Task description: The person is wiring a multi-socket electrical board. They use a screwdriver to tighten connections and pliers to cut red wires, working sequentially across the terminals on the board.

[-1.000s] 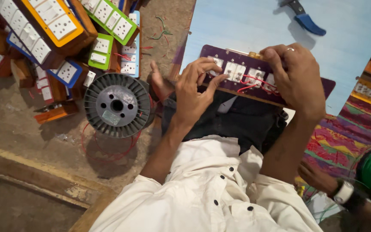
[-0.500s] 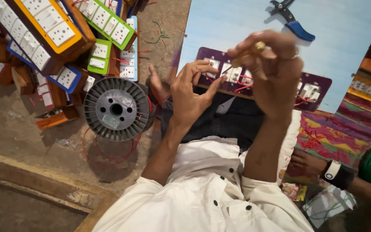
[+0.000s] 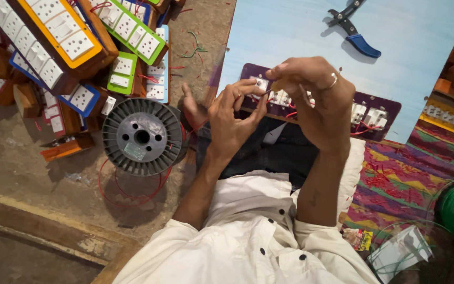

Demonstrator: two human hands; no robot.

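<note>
Right hand (image 3: 316,100) dropped lower; both hands pinch wire above board (image 3: 384,102); left hand (image 3: 232,118).

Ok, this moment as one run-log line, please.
left hand: pinching thin wire, raised | right hand: pinching same wire | purple switch board: on lap, beneath hands | grey spool: on floor | blue-handled pliers: untouched

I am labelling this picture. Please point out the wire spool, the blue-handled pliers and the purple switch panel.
wire spool (image 3: 142,137), head view, its hub.
blue-handled pliers (image 3: 362,45), head view, blue handle.
purple switch panel (image 3: 390,108), head view, right end.
</note>
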